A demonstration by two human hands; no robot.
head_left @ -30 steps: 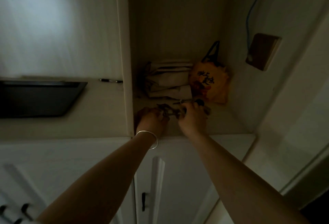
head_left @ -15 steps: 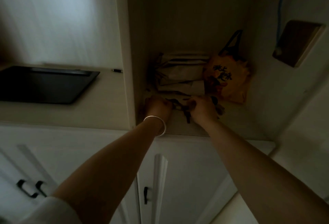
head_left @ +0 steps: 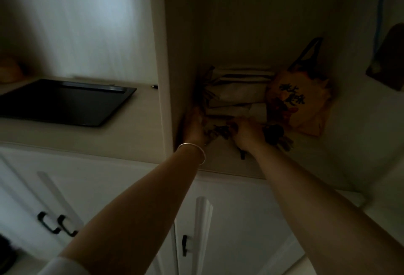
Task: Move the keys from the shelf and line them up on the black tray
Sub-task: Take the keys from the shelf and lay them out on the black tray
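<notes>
A dark cluster of keys (head_left: 220, 130) lies on the dim shelf (head_left: 220, 163) inside the cabinet niche, between my two hands. My left hand (head_left: 194, 128), with a silver bangle at the wrist, rests on the left end of the cluster with its fingers curled over it. On the right end my right hand (head_left: 248, 133) is closed over more keys; a dark round fob (head_left: 273, 132) and key blades stick out past it. The black tray (head_left: 65, 102) sits empty on the counter to the left of the niche wall.
Behind the keys stand a stack of folded paper bags (head_left: 236, 93) and an orange printed bag (head_left: 299, 102). A vertical divider panel (head_left: 161, 66) separates niche and counter. A pen (head_left: 154, 86) lies by the tray. White cabinet doors with black handles (head_left: 58, 224) are below.
The view has shifted right and lower, so the tray shows more fully. Both hands have stayed on the keys, gathering them closer; the right hand now covers more of the bunch.
</notes>
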